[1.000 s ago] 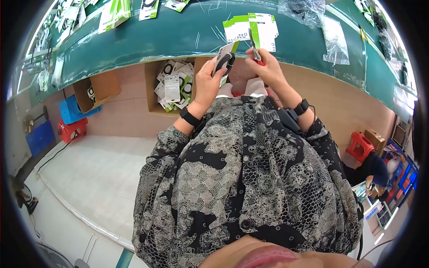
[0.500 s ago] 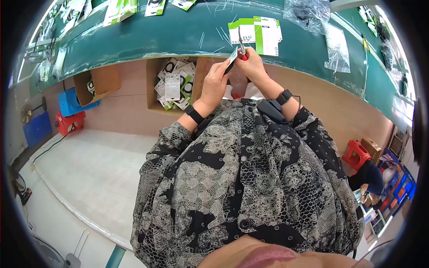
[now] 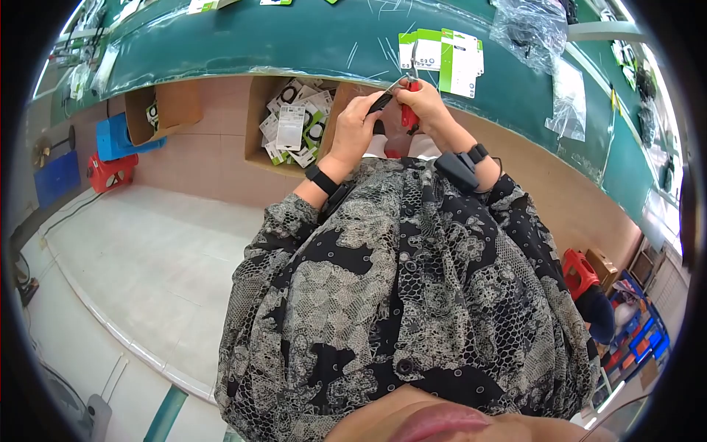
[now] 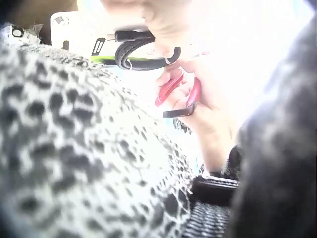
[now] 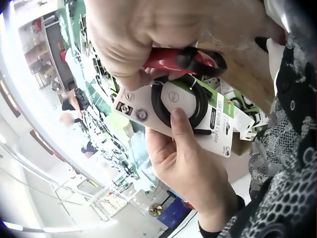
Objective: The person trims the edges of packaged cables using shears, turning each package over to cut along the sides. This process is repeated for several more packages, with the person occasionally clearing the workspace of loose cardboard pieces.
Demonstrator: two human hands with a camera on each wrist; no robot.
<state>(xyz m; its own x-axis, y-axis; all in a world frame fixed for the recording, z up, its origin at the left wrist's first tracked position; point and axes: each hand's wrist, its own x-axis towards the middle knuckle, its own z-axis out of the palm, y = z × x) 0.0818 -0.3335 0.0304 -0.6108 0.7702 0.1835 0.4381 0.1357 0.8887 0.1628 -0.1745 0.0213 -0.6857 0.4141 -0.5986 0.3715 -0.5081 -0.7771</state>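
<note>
In the right wrist view the left hand (image 5: 190, 171) pinches a white and green cable card (image 5: 141, 101), thumb on its face. A coiled black cable (image 5: 202, 101) lies on the card. The right hand (image 5: 148, 29) is curled round red-handled pliers (image 5: 166, 60) and its fingertips touch the card's upper edge. In the head view the left hand (image 3: 353, 127) and right hand (image 3: 428, 107) are close together at the table's edge, with the metal jaws pointing away from the body. The left wrist view shows the cable (image 4: 130, 53) and red handles (image 4: 169, 90), partly washed out by glare.
Several white and green cards (image 3: 460, 62) lie on the green table (image 3: 294, 51) beyond the hands. A plastic bag (image 3: 519, 33) is at the right. Below the edge stands a cardboard box (image 3: 255, 147) of packaged cables (image 3: 291, 127). Red stools stand on both sides.
The right hand has come leftward to the left hand, bringing the pliers to the card. The card has tilted, its face turning from the head view. The head view has also shifted slightly.
</note>
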